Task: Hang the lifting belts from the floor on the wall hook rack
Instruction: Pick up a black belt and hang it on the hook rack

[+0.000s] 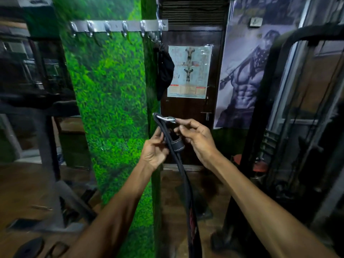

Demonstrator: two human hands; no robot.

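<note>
Head view, 1 moment, gym interior. Item 1: a black lifting belt (183, 175), held up in mid-frame before a green grass-patterned pillar (111, 101); its metal buckle (164, 118) is uppermost, and the strap hangs down past the lower edge of the frame. A leather keeper loop (178, 145) is seen just below the buckle. Item 2: left hand (154, 152), fingers curled around the strap beside the loop. Item 3: right hand (198, 139), fingertips pinched on the right end of the buckle; both hands are close together on the belt. Item 4: a metal wall hook rack (119, 26), mounted high on the pillar, well above the belt; 6 hooks can be made out. A dark object (164, 73), not identifiable, is hung below the rightmost hook. Item 5: a dark door (191, 131) behind, carrying an anatomy chart (189, 71). Item 6: a physique poster (247, 71) at right. Item 7: black gym machine frame (290, 108) at far right. Item 8: wooden floor (28, 183), lower left.
</note>
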